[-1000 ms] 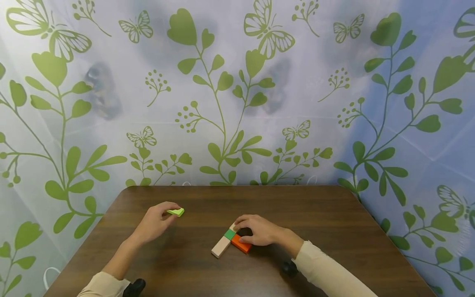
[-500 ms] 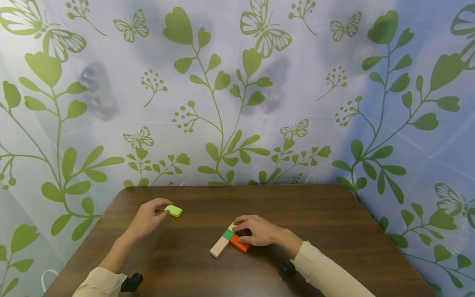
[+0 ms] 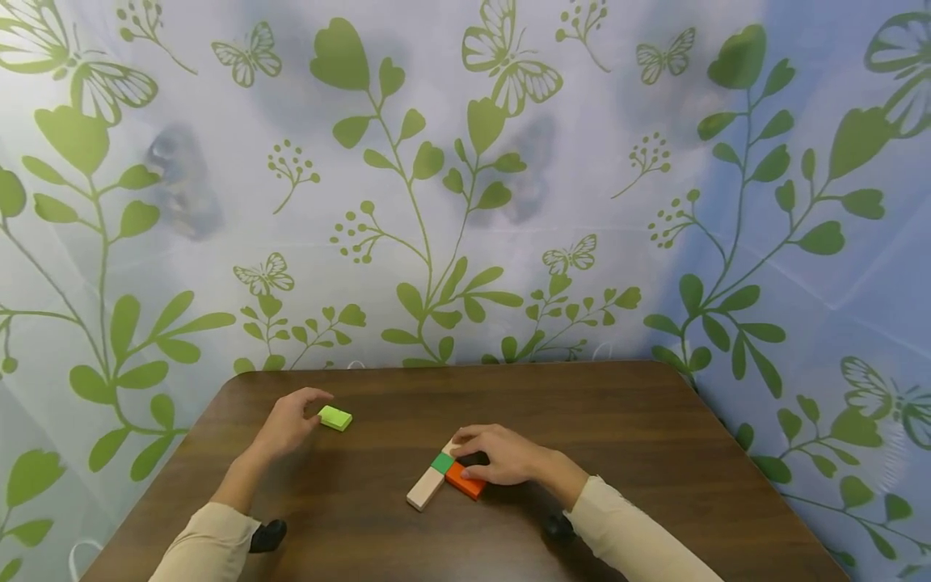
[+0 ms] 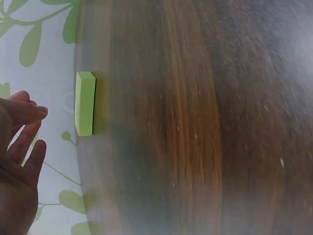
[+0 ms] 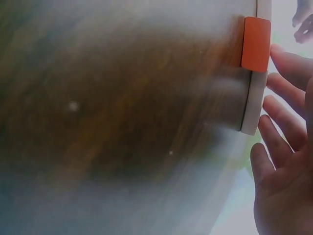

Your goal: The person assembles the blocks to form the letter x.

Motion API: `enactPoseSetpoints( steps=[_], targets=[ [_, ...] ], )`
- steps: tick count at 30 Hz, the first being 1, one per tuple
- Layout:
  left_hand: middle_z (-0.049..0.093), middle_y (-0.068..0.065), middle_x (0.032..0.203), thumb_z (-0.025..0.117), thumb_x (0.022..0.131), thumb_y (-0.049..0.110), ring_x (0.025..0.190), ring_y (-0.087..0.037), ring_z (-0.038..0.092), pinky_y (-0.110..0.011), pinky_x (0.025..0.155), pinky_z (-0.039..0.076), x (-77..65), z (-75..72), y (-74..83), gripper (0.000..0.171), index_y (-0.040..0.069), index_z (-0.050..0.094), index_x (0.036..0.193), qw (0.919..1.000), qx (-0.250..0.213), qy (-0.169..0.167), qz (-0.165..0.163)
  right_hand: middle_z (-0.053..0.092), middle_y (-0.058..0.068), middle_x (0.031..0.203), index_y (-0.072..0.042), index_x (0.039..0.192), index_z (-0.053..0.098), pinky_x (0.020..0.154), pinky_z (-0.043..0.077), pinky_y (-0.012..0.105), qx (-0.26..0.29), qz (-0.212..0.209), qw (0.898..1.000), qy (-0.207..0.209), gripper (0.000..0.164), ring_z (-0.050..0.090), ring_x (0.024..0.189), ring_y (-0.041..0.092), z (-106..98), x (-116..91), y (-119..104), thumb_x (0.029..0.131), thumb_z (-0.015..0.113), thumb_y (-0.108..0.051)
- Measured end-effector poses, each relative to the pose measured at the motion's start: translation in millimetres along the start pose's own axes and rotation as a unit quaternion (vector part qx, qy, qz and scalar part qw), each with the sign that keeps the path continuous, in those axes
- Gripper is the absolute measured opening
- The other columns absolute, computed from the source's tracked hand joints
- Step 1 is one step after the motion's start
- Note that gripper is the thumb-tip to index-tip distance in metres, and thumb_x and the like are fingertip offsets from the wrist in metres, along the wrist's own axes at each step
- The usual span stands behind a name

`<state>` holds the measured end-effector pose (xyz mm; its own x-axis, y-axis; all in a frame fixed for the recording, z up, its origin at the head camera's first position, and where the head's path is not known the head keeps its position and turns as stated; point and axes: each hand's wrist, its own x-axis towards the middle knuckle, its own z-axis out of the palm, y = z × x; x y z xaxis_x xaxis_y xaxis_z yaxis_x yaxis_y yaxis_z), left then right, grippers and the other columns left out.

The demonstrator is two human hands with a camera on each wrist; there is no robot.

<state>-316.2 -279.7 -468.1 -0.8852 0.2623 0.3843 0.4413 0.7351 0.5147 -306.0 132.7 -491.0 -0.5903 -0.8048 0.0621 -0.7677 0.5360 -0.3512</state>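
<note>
My left hand [image 3: 285, 423] is just left of a lime-green wooden block [image 3: 335, 418] lying flat on the table. Its fingers are parted and hold nothing; the left wrist view shows a gap between them and the lime block [image 4: 86, 104]. Right of the middle, a green block [image 3: 442, 463] sits between two pale wooden blocks in a slanted row, and an orange block [image 3: 464, 482] branches off to the right. My right hand [image 3: 509, 455] rests over this group, fingertips at the far pale block [image 3: 449, 447] and thumb at the orange one. Its fingers look extended in the right wrist view.
The brown wooden table [image 3: 618, 420] reaches back to a curtain [image 3: 465, 202] printed with green leaves and butterflies. A dark camera [image 3: 267, 537] sits by the left cuff, and another [image 3: 558, 527] by the right cuff.
My left hand lets go of the lime-green block, now flat on the table, and draws slightly left from it. The right hand stays over the other blocks; the head view shifts a little.
</note>
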Motion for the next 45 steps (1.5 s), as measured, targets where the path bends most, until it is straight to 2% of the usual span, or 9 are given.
enactPoseSetpoints(
  steps=[7,11,17,23,27,37,45],
  targets=[
    [0.064,-0.029,0.126,0.067,0.083,-0.018,0.114,-0.051,0.059,-0.064,0.091,0.048,5.4,6.7,-3.8,0.040,-0.007,0.069,0.121,0.9997,-0.007,-0.020,-0.007,0.053,0.005,0.149,-0.015,0.141,0.066,0.110,0.043,0.040,0.003,0.000,1.000,0.002,0.041,0.050,0.136,0.023,4,0,1,0.103,0.067,-0.031],
    [0.063,-0.029,0.129,0.072,0.083,-0.014,0.117,-0.053,0.057,-0.065,0.094,0.047,7.5,9.6,-9.6,0.042,-0.006,0.068,0.124,0.9981,-0.016,-0.054,-0.025,0.054,0.005,0.148,-0.015,0.140,0.067,0.110,0.043,0.038,0.008,-0.007,1.000,0.001,0.041,0.050,0.136,0.022,7,0,2,0.103,0.068,-0.030],
    [0.061,-0.029,0.133,0.079,0.085,-0.005,0.125,-0.055,0.051,-0.067,0.099,0.043,8.5,13.9,-25.3,0.044,-0.006,0.067,0.128,0.9924,-0.063,-0.094,-0.048,0.053,0.005,0.149,-0.015,0.140,0.067,0.110,0.043,0.037,0.008,-0.010,1.000,-0.003,0.041,0.050,0.136,0.020,8,1,2,0.103,0.068,-0.031],
    [0.060,-0.030,0.131,0.080,0.087,-0.001,0.115,-0.046,0.058,-0.058,0.092,0.049,6.4,15.7,-43.7,0.048,-0.007,0.064,0.132,0.9868,-0.096,-0.120,-0.049,0.053,0.005,0.150,-0.015,0.141,0.066,0.110,0.043,0.037,0.011,-0.013,1.000,-0.004,0.042,0.050,0.137,0.020,6,0,3,0.103,0.068,-0.033],
    [0.060,-0.031,0.131,0.078,0.088,-0.002,0.113,-0.044,0.060,-0.056,0.091,0.049,7.1,15.1,-49.9,0.049,-0.008,0.062,0.133,0.9845,-0.102,-0.137,-0.041,0.053,0.005,0.149,-0.014,0.140,0.067,0.110,0.043,0.036,0.009,-0.018,1.000,-0.003,0.042,0.050,0.136,0.019,7,0,5,0.103,0.068,-0.032],
    [0.067,-0.026,0.117,0.078,0.081,-0.012,0.102,-0.037,0.061,-0.054,0.086,0.052,22.8,16.6,-45.3,0.038,-0.007,0.072,0.118,0.9875,-0.055,-0.147,-0.014,0.052,0.007,0.151,-0.013,0.142,0.065,0.111,0.042,0.036,0.007,-0.020,1.000,-0.004,0.043,0.049,0.138,0.021,6,-2,5,0.103,0.067,-0.032],
    [0.068,-0.025,0.113,0.080,0.078,-0.013,0.100,-0.037,0.060,-0.055,0.087,0.051,28.7,17.1,-38.3,0.037,-0.009,0.072,0.114,0.9868,-0.051,-0.153,-0.012,0.053,0.008,0.151,-0.013,0.142,0.065,0.110,0.042,0.037,0.000,-0.019,1.000,-0.003,0.043,0.050,0.138,0.021,3,-5,6,0.103,0.067,-0.032]
  ],
)
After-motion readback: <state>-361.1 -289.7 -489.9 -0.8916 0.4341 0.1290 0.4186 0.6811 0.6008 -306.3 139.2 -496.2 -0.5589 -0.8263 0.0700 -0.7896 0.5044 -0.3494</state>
